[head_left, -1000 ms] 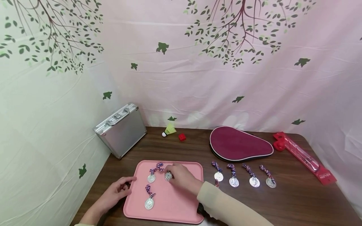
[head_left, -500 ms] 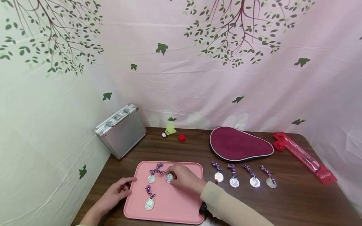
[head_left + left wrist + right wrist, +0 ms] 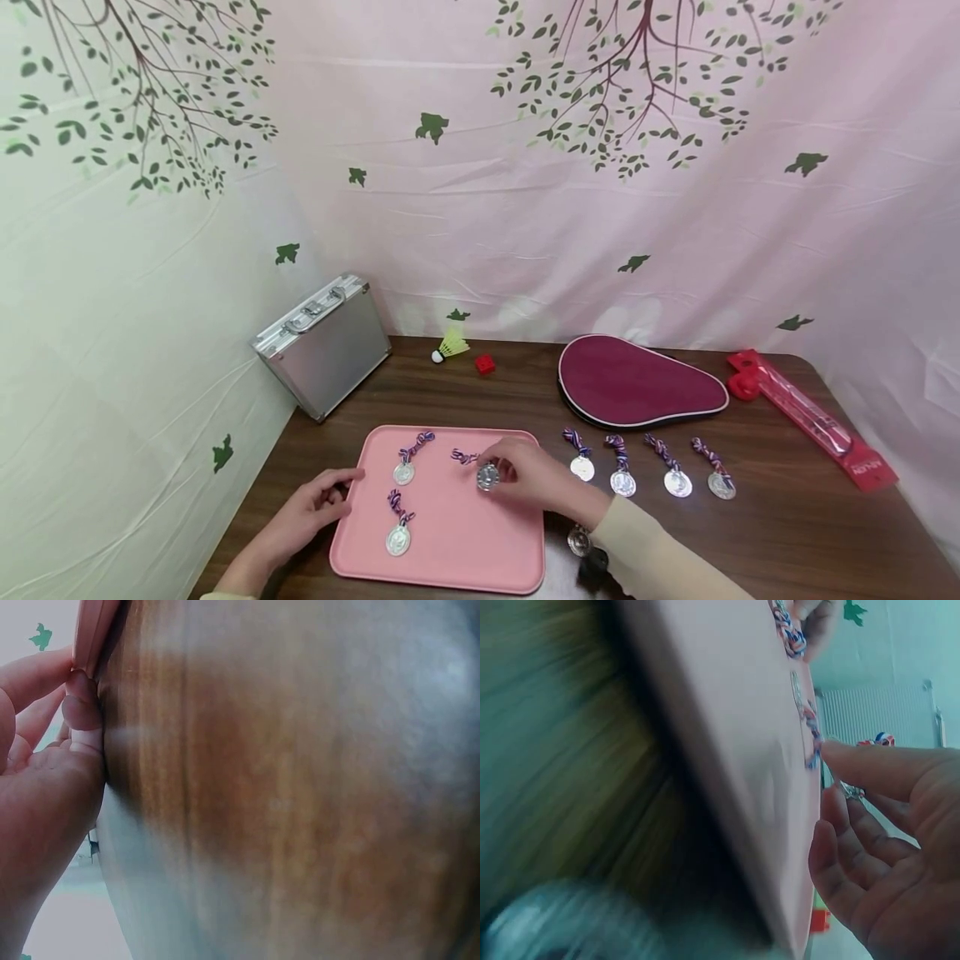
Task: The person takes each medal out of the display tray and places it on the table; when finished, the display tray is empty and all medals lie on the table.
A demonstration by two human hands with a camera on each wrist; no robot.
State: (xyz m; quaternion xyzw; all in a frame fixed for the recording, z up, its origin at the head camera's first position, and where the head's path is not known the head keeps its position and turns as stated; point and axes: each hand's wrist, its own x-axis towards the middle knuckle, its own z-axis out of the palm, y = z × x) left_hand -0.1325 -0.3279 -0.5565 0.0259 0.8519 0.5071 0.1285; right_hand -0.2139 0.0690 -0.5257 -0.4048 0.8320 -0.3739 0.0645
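My right hand (image 3: 534, 477) pinches a silver medal (image 3: 488, 477) over the upper right part of a pink tray (image 3: 465, 546). The medal's knotted red, white and blue ribbon trails to its left. Two more silver medals with knotted ribbons lie at the tray's left side, an upper medal (image 3: 404, 473) and a lower medal (image 3: 398, 541). At the left rim, the thumb and index finger of my left hand (image 3: 306, 512) hold the tray edge, seen close in the left wrist view. In the right wrist view, my right fingers partly hide the held medal.
Right of the tray lie several medals (image 3: 677, 484), one (image 3: 579, 540) beside my right forearm. Behind them are a maroon paddle case (image 3: 637, 383) and a red packaged item (image 3: 810, 417). A silver case (image 3: 330, 358), a shuttlecock (image 3: 448, 346) and a red block (image 3: 484, 364) stand farther back.
My right hand has moved right across the tray with the pinched medal, drawing its ribbon away from the upper left medal's ribbon. My left hand stays at the rim.
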